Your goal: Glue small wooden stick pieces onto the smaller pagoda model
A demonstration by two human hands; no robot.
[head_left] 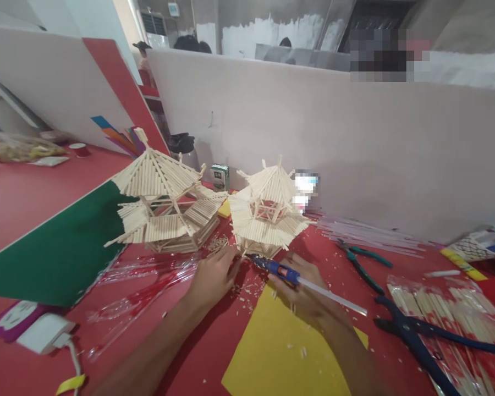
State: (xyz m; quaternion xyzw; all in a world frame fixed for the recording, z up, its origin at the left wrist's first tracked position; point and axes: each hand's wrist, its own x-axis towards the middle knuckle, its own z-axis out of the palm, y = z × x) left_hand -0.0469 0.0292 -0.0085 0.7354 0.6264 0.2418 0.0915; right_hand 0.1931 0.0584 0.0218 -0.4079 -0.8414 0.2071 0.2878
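Note:
My right hand point(299, 280) is closed around a blue hot glue gun point(284, 271) with a long clear glue stick point(334, 297) sticking out of its back. The gun's nozzle points left, toward the foot of a small two-tiered pavilion model point(268, 220) built from pale wooden sticks. Close to the nozzle, my left hand point(216, 278) has its fingers bent together at the model's lower front edge; whatever they pinch is hidden. Further left stands a larger stick pavilion model point(165, 203). Wood crumbs lie between my hands, and a pile of short stick pieces point(218, 245) is behind the left one.
Yellow paper point(280, 346) lies under my right forearm. Green-handled pliers point(363, 261), large dark-blue pliers point(412, 327) and bagged sticks point(457, 308) are at the right. Clear wrappers point(136, 297), a green board point(66, 253) and a white charger point(45, 333) are at the left. A white partition point(247, 110) stands behind.

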